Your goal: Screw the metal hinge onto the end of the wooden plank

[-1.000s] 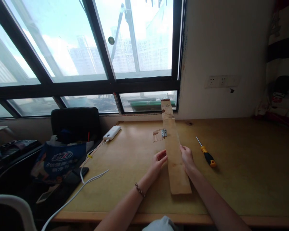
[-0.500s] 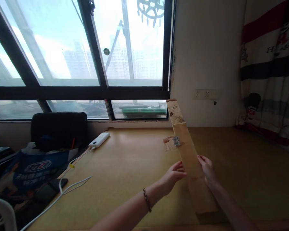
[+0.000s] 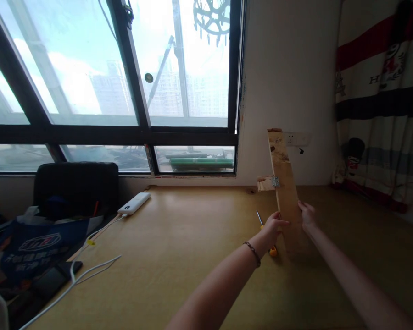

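A long wooden board (image 3: 286,183) is held tilted up over the table, its far end raised in front of the wall. My left hand (image 3: 274,227) grips its left edge, and my right hand (image 3: 308,215) holds the right edge a little higher up. A metal hinge (image 3: 275,181) on the board's left side joins it to a small wooden piece (image 3: 265,183) that sticks out leftward. Behind my left hand lies a screwdriver (image 3: 273,251) with a yellow handle and a thin shaft, partly covered by that hand.
On the table's (image 3: 192,256) left edge sits a white power bank (image 3: 135,203) with a white cable (image 3: 99,268) trailing forward. A black chair (image 3: 76,183) and a blue bag (image 3: 37,245) stand at the left. Behind are a window, wall sockets (image 3: 295,139) and a curtain (image 3: 371,110).
Both hands have carried the board farther away and to the right, and it stands more upright. The screwdriver now shows beside it. The view has shifted slightly.
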A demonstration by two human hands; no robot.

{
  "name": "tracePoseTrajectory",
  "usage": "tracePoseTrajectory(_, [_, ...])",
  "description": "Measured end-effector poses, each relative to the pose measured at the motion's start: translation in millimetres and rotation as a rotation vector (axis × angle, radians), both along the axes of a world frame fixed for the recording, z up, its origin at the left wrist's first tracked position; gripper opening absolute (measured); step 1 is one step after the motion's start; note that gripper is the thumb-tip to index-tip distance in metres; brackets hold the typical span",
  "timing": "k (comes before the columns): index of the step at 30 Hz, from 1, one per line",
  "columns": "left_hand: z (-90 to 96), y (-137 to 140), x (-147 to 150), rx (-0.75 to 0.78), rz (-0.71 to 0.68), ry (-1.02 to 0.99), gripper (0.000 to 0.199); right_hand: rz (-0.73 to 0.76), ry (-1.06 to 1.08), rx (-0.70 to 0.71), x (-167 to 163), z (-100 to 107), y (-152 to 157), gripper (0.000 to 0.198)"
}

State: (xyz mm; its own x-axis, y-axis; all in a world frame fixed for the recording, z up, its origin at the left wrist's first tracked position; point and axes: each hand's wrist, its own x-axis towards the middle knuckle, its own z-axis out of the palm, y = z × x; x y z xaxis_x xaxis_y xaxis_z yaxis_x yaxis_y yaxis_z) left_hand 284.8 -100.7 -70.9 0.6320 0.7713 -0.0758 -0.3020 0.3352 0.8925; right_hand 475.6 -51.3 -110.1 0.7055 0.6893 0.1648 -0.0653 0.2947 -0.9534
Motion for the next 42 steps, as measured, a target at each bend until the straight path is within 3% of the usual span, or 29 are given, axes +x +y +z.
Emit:
tracePoseTrajectory(8, [0.2,17.2,4.5,0.055,-0.051,-0.058,0.05,-0.064,0.035,0.035,12.6,-17.0,34.5,0.033])
tracePoseTrajectory(19, [-30.2,35.5,-11.1,0.15,-0.142,0.022,0.064,-0.047,0.064,0.014,17.2,-19.3,52.6,0.033])
tracePoseTrajectory(24, [-43.8,29.2,-50.1,0.254,-0.086,0.141,0.068,-0.026,-0.002,-0.038,12.8,-15.6,41.8,0.035])
tracePoseTrajectory(27, [-50.1,20.0,-92.9,0.376,-0.037,0.183,0.059,0.0,-0.1,-0.095,9.1,-14.7,34.9,0.039])
tracePoseTrajectory(29, [-55.5,12.6,-126.5,0.414,0.074,0.211,0.053,-0.001,-0.153,-0.133,7.9,-13.3,31.9,0.041])
tracePoseTrajectory(33, [-65.3,1.1,-190.8,0.368,0.297,0.268,0.04,-0.172,-0.416,-0.224,0.8,-2.7,23.1,0.045])
tracePoseTrajectory(36, [-67.9,-0.9,-225.3,0.346,0.427,0.194,0.032,-0.428,-0.79,-0.122,-24.4,5.0,4.6,0.047])
tracePoseTrajectory(37, [-68.0,0.0,-233.0,0.32,0.465,0.162,0.031,-0.446,-0.922,-0.086,-38.0,4.4,-4.4,0.048])
tracePoseTrajectory(39, [-68.0,3.2,-242.6,0.248,0.526,0.093,0.031,-0.306,-1.133,-0.088,-70.1,-4.1,-25.3,0.042])
tracePoseTrajectory(42, [-67.9,9.5,-245.2,0.12,0.575,-0.019,0.031,-0.119,-1.359,-0.282,-115.8,-31.1,-55.3,0.029])
